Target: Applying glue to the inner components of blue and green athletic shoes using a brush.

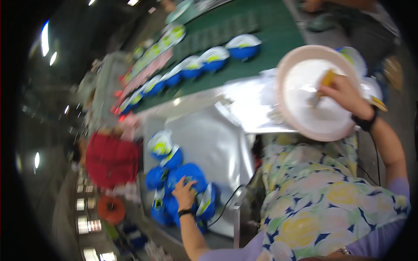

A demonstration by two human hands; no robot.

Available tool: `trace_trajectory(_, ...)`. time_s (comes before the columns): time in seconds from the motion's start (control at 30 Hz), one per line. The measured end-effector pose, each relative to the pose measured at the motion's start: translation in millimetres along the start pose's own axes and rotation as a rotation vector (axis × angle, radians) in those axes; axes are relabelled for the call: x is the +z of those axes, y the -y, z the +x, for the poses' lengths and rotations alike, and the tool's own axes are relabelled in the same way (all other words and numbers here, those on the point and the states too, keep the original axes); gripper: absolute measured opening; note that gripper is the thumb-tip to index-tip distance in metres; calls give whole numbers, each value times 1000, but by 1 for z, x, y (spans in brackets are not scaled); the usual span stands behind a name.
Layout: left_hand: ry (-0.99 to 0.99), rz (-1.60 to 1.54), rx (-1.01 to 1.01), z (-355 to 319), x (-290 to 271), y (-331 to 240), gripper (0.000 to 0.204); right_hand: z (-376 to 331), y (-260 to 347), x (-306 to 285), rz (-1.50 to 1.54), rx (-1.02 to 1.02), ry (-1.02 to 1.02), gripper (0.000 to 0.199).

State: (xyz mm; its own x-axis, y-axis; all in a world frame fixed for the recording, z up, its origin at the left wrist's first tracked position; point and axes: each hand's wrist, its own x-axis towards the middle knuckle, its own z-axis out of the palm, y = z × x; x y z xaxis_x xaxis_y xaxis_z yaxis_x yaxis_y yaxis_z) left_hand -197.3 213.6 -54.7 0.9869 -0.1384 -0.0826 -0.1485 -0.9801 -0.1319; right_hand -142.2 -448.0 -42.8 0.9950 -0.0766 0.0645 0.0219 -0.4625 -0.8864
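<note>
Evidently, in the head view, wetting a brush is looking like the step in hand. At two o'clock the right hand (346, 92) is gripping a stubby yellow-handled brush (327, 78) inside a round pale-pink basin (281, 93) that is holding milky white liquid (300, 82). The brush is slanting along its long axis, handle pointing toward one o'clock, greyish working end toward seven. At seven o'clock the left hand (185, 196) is resting on or just over a rounded blue piece (193, 174) in a grey sheet-metal tray (204, 148), fingers partly spread; blur is hiding whether they are pinching. That piece is apparently facing dome-up, its long axis not showing clearly. Lifting it would be calling for fingertips closing on its edge, clear of its neighbours. Between ten and one o'clock, blue-white-and-neon-yellow pieces (244, 47) are lining a green work surface (283, 26).
</note>
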Motion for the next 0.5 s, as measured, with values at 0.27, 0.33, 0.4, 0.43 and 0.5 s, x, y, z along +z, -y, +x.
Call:
trace_trajectory(0.27, -196, -654, 79, 146, -51, -54, 37, -3, 30, 36, -109, -136, 262, 29)
trace_trajectory(0.33, -148, -1353, 91, 176, -57, -82, 40, -10, 28, 30, -366, -139, 405, 28)
trace_trajectory(0.4, 37, -1726, 23, 195, -64, -112, 42, -10, 24, 15, -414, -164, 327, 28)
trace_trajectory(0.43, 193, -1932, 118, 202, -67, -131, 43, -9, 23, 4, -438, -122, 279, 28)
trace_trajectory(0.5, 301, -2023, 59, 212, -72, -169, 43, -5, 23, -21, -401, -135, 165, 26)
